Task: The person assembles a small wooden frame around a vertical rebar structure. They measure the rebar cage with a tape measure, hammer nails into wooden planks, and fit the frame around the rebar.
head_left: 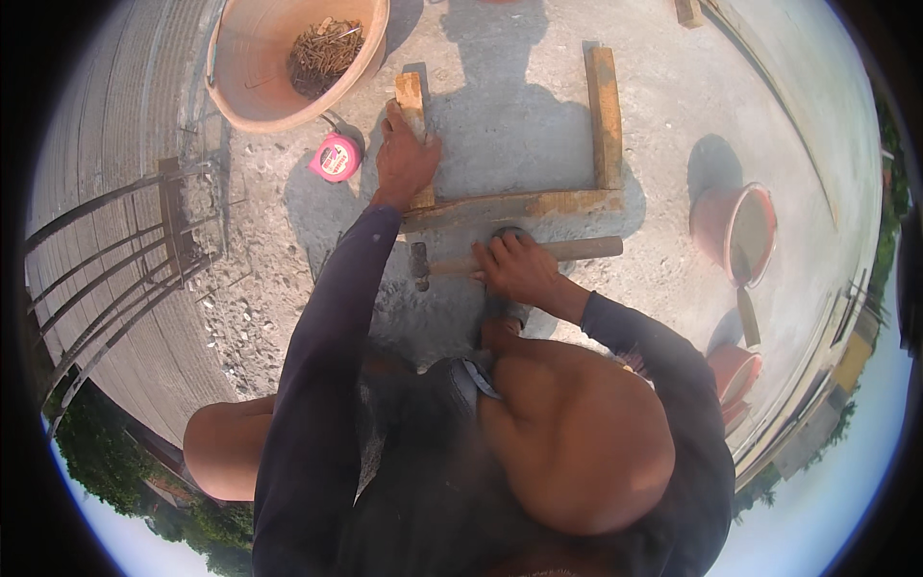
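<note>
Three wooden pieces lie as a U-shaped frame on the concrete. My left hand [406, 162] is closed over the left wooden piece [410, 91], its fingers along the sides. The right wooden piece [605, 115] stands apart from both hands, its near end at the crosspiece [519, 208]. Just below the crosspiece, my right hand [521, 270] is closed over the handle of a hammer [591, 248]. The hammer head [420, 266] points left. A pink tape measure [336, 158] lies left of my left hand.
A large bucket [252, 62] at the far left holds a heap of nails [329, 56]. On the right stand a bucket of grey material [713, 226], a tool with a flat blade [748, 317] and another bucket [733, 370]. Bent steel bars [106, 207] stick out at the left edge.
</note>
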The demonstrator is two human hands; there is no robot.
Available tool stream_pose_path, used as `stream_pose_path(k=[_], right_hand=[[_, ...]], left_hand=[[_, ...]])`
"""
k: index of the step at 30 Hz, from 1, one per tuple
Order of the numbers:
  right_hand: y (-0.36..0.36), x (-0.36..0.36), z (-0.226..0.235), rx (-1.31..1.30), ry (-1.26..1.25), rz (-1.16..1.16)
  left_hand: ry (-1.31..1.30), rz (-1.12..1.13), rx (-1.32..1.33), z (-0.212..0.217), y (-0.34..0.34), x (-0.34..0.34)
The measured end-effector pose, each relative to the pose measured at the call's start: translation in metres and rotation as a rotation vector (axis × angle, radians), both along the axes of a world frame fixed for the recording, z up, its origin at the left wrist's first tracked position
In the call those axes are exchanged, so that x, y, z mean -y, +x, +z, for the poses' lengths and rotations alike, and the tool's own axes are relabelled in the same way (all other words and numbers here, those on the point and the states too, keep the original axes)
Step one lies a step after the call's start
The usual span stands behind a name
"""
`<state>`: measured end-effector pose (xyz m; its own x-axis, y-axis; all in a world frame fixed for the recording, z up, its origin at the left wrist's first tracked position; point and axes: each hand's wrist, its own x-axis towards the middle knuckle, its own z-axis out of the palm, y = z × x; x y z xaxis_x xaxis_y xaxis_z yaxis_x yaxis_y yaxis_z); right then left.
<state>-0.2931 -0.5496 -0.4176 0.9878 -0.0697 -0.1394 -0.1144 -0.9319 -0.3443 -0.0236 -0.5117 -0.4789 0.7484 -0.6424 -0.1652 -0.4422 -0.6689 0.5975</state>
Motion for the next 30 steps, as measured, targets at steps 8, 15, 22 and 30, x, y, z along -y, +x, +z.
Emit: stream_pose_path(k=[8,15,22,30], right_hand=[[-0.059,0.014,0.025,0.225,0.157,-0.260],[-0.150,0.044,0.007,0.055,-0.003,-1.127],[-0.186,0.061,-0.022,-0.015,0.088,-1.604],[-0.197,0.051,-0.040,-0.141,-0.026,-1.537]], left_hand=[[-0.012,0.034,0.049,0.006,-0.006,0.003],[-0.009,0.048,0.054,-0.014,-0.003,-0.010],[-0.061,0.054,0.067,0.007,-0.010,0.004],[-0.077,0.354,0.050,0.036,-0.007,-0.073]])
